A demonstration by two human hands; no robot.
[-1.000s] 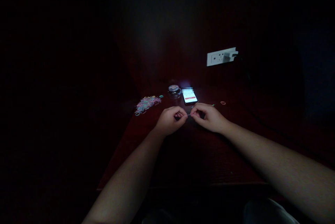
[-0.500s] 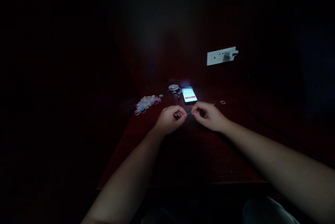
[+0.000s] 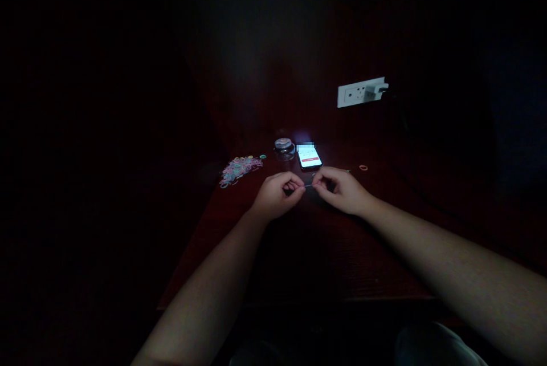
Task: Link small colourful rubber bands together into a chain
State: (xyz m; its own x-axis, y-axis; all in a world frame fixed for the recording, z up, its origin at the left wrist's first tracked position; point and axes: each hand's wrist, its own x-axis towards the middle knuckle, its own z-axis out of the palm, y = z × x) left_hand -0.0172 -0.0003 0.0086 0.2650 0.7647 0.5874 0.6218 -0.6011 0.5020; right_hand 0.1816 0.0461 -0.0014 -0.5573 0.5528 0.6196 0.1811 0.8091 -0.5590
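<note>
Between my two hands a thin, pale rubber band (image 3: 308, 186) is stretched nearly level above the dark red table (image 3: 299, 263). My left hand (image 3: 280, 195) pinches one end between thumb and fingertips. The other end is pinched by my right hand (image 3: 342, 190), just in front of a lit phone (image 3: 310, 158). A pile of small coloured rubber bands (image 3: 241, 170) lies to the left of my left hand. One orange rubber band (image 3: 363, 167) lies apart, to the right of my right hand. A greenish bit is partly hidden behind the right hand.
A small clear jar with a lid (image 3: 284, 148) stands left of the phone. On the wall behind is a white power socket (image 3: 361, 93) with a plug in it. A dark cable runs down on the right. The surroundings are very dark.
Almost nothing differs. Both hands keep the same pinch, and the stretched rubber band stays between them.
</note>
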